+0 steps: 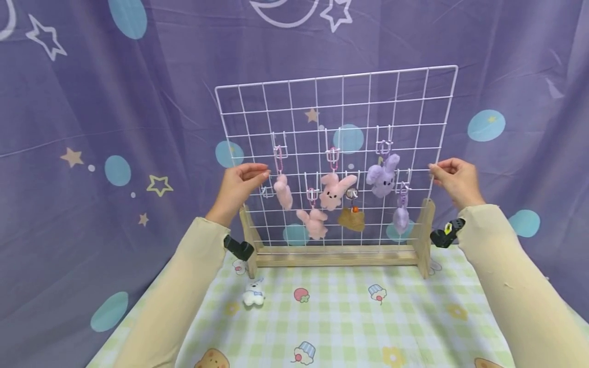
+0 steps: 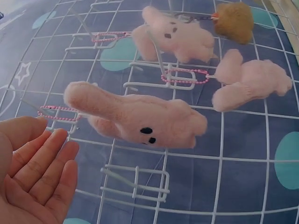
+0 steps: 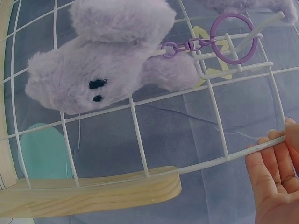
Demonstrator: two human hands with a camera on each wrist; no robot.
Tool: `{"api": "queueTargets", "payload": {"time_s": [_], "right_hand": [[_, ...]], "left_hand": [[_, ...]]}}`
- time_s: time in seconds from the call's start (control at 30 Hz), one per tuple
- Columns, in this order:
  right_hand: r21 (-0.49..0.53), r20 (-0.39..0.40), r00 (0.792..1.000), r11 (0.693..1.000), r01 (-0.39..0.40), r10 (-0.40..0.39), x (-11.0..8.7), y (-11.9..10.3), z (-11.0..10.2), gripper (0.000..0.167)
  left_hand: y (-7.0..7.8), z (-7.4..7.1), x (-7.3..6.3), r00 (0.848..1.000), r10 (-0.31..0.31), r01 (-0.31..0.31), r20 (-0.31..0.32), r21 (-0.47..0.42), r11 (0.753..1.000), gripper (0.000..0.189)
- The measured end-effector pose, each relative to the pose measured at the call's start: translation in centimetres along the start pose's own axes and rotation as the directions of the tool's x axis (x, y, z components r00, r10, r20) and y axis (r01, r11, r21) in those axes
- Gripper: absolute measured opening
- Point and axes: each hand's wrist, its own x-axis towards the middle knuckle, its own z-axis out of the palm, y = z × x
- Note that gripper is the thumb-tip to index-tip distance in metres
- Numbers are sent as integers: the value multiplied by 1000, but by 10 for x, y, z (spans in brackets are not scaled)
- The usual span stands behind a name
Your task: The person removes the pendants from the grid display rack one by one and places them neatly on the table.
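Observation:
My right hand (image 1: 457, 179) pinches the right edge wire of a white wire grid panel (image 1: 329, 79), its thumb and fingers around that wire in the right wrist view. Nearest it hangs a lilac plush bunny keychain (image 3: 93, 79) on a purple ring (image 3: 233, 38). At the grid's left side is my left hand (image 2: 42, 175), fingers loosely extended and nothing between them. Its fingertips are close to the pink bead chain (image 2: 58, 113) of a pink plush bunny keychain (image 2: 145, 119). Below that bunny in the left wrist view is a bare white hook (image 2: 135, 183).
A wooden stand (image 1: 338, 259) carries the grid. Also hanging are two more pink bunnies, a brown plush keychain (image 1: 352, 220) and a second lilac plush (image 1: 401, 220). On the checkered tablecloth (image 1: 340, 327) sits a small white plush (image 1: 253, 295). A purple curtain (image 1: 138, 102) hangs behind.

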Motion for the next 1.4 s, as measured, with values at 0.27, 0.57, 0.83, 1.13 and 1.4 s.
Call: {"api": "queueTargets", "payload": {"time_s": [0.27,0.57,0.83,1.13,1.4], "right_hand": [[17,0,1000,1000,2,-2,1,0,-2,13],[6,-8,1000,1000,3,-3,0,0,-3,14],[5,-7,1000,1000,-7,7,1,0,-3,11],[-43,-7,1000,999,9,-9,3,0,-1,11],[-90,-18,1000,996,15,-16,3,2,0,9]], "left_hand": [[7,11,17,1000,-4,4,22,8,1000,32],[8,16,29,997,-52,51,52,20,999,33],[6,17,33,993,-78,74,87,50,996,31],[5,18,36,995,-70,66,69,63,996,29],[4,22,36,996,-77,76,48,19,997,29]]}}
